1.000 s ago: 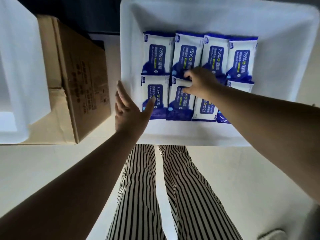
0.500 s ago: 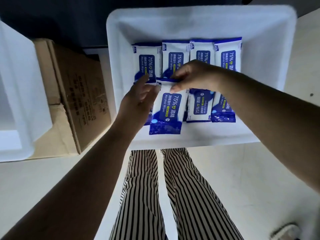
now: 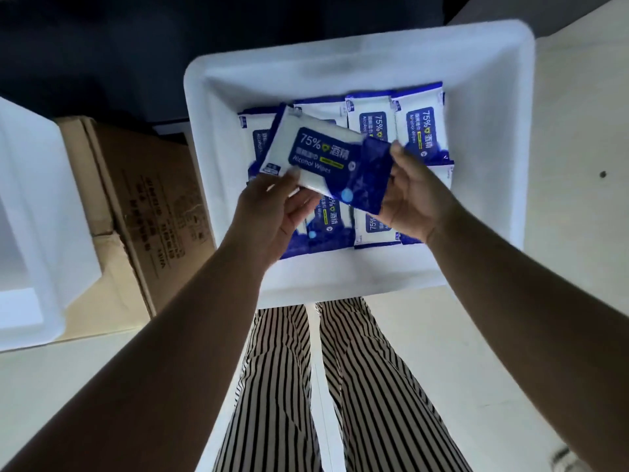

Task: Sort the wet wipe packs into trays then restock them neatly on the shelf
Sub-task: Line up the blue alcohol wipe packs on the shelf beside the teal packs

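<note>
While I stand over the pale floor (image 3: 561, 233), my striped trousers (image 3: 323, 386) run down toward six o'clock. At twelve o'clock from them sits the white tray (image 3: 510, 131), its near rim just above my knees. At nine o'clock lies a brown carton (image 3: 136, 206) with dark print on its side, and another white tray (image 3: 34, 233) rests on its left part. Inside the tray ahead, blue-and-white wipe packs (image 3: 422, 131) lie flat in two rows, labels up, the far row toward one o'clock in plain sight, the near row half hidden under my hands. I hold one pack (image 3: 323, 158) lifted above those rows, tilted, its white end toward ten o'clock and its dark blue end toward four o'clock. My left hand (image 3: 272, 212) pinches its lower white edge between thumb and fingers. My right hand (image 3: 412, 199) grips the blue end, thumb on top and fingers curled beneath, so both hands are closed on the same pack, one at each end.
</note>
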### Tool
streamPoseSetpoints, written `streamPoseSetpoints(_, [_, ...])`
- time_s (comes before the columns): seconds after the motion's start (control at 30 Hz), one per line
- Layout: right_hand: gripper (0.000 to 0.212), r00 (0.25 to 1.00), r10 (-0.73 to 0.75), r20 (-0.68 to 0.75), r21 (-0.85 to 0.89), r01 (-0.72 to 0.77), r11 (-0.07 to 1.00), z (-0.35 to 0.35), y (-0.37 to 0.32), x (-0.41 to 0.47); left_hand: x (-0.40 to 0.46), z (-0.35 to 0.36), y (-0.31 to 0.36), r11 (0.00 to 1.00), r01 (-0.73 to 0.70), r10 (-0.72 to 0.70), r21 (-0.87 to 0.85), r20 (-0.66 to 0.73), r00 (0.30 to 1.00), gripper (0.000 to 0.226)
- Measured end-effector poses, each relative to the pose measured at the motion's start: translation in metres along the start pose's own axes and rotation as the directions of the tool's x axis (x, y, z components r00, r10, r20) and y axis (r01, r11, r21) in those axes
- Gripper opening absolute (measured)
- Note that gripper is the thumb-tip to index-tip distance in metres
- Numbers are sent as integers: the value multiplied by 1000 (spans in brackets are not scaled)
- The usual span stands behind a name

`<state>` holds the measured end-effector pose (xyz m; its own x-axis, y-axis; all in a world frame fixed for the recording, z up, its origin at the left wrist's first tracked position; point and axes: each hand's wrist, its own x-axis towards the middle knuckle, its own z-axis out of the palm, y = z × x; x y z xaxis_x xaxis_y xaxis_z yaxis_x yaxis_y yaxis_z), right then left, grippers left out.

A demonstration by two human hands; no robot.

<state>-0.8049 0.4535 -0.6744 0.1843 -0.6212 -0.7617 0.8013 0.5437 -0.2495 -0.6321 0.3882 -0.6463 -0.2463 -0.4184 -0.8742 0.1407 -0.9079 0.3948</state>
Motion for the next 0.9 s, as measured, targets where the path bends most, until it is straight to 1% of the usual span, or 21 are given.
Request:
streamPoseSetpoints(0.03, [50, 1000, -7, -25, 32, 8, 999, -3, 9, 2, 2, 0, -5, 999, 17, -17, 46, 18, 1000, 5])
streamPoseSetpoints(0.07, [46, 995, -12, -96, 49, 17, 999, -7, 17, 4, 4, 0, -11, 991, 44, -49, 125, 35, 998, 4])
streamPoseSetpoints(0.1, [39, 981, -20, -194, 40, 28, 999, -9, 23, 6, 6, -1, -14, 970, 75, -87, 233, 45, 995, 3])
streamPoseSetpoints(0.13, [29, 956, -33, -292, 17, 40, 999, -13, 27, 7, 9, -4, -15, 921, 89, -114, 380, 44, 993, 5])
streamPoseSetpoints(0.17, [19, 932, -45, -360, 4, 49, 999, -18, 28, 9, 14, -8, -15, 828, 65, -104, 556, 40, 994, 12])
streamPoseSetpoints(0.2, [14, 914, -56, -402, 1, 62, 998, -24, 28, 10, 21, -13, -13, 695, 13, -64, 719, 43, 997, 25])
streamPoseSetpoints(0.23, [12, 897, -66, -438, -2, 73, 997, -30, 25, 9, 29, -17, -11, 541, -38, 3, 840, 44, 999, 38])
streamPoseSetpoints(0.27, [12, 872, -79, -482, -19, 80, 997, -37, 21, 7, 37, -22, -6, 386, -72, 81, 920, 44, 996, 49])
streamPoseSetpoints(0.33, [13, 821, -99, -563, -55, 82, 995, -49, 14, 4, 56, -30, 0, 100, -125, 213, 987, 101, 972, 61])
streamPoseSetpoints(0.37, [14, 807, -109, -580, -57, 93, 994, -54, 11, 2, 66, -33, 2, -25, -142, 233, 990, 144, 962, 65])
streamPoseSetpoints(0.4, [13, 798, -119, -591, -51, 110, 993, -60, 10, 1, 77, -35, 1, -127, -144, 219, 981, 170, 961, 67])
streamPoseSetpoints(0.43, [11, 795, -123, -595, -38, 125, 991, -65, 10, -1, 85, -36, -1, -205, -134, 194, 970, 174, 966, 68])
streamPoseSetpoints(0.53, [12, 798, -97, -594, -21, 106, 994, -78, 14, -4, 99, -36, -7, -391, -52, 114, 919, 105, 988, 71])
streamPoseSetpoints(0.6, [13, 805, -83, -587, -15, 92, 996, -85, 17, -5, 99, -36, -9, -476, -22, 63, 879, 59, 996, 68])
streamPoseSetpoints(0.67, [14, 821, -73, -567, -17, 76, 997, -88, 21, -7, 98, -38, -11, -507, -42, -39, 861, 26, 999, 58])
streamPoseSetpoints(0.7, [14, 828, -66, -557, -20, 66, 998, -88, 23, -8, 95, -39, -12, -495, -54, -81, 867, 15, 997, 53])
streamPoseSetpoints(0.73, [15, 836, -62, -545, -22, 59, 998, -87, 23, -10, 92, -39, -12, -473, -55, -99, 880, 9, 995, 49])
streamPoseSetpoints(0.8, [22, 850, -55, -524, -35, 43, 998, -82, 22, -13, 84, -38, -8, -379, -49, -71, 924, 24, 997, 43])
streamPoseSetpoints(0.83, [26, 862, -55, -504, -45, 37, 998, -78, 19, -16, 76, -36, -3, -284, -37, -28, 958, 30, 999, 40])
streamPoseSetpoints(0.87, [29, 875, -51, -481, -53, 29, 998, -73, 16, -20, 68, -33, 1, -126, -14, 10, 992, 15, 1000, 36])
streamPoseSetpoints(0.9, [31, 889, -53, -455, -62, 27, 998, -67, 10, -24, 58, -28, 8, 97, 16, 32, 995, -19, 999, 30])
